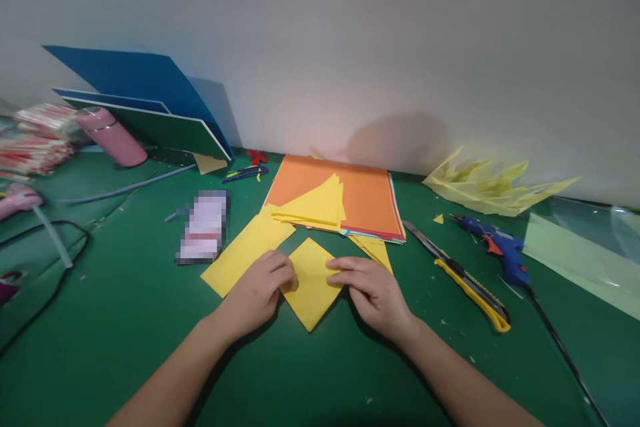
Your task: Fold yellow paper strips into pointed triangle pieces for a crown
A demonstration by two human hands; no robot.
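A yellow paper square [311,287] lies corner-toward me on the green table. My left hand [263,287] grips its left corner with curled fingers. Across from it, my right hand [377,290] has its fingertips over the right corner, with the thumb tucked lower, and holds the paper there. Just behind is a small stack of yellow paper triangles [317,205] on orange paper sheets [365,190]. A yellow paper strip [245,247] runs beside my left hand, and more folded yellow paper [377,252] pokes out behind my right fingers.
To the right lie a yellow utility knife [470,290], a blue glue gun [500,247] with its cord, and a pale yellow cut-paper piece [495,183]. On the left are a blurred-out phone [204,227], a pink bottle [113,137], blue boards [135,80] and a pink glue gun [20,200].
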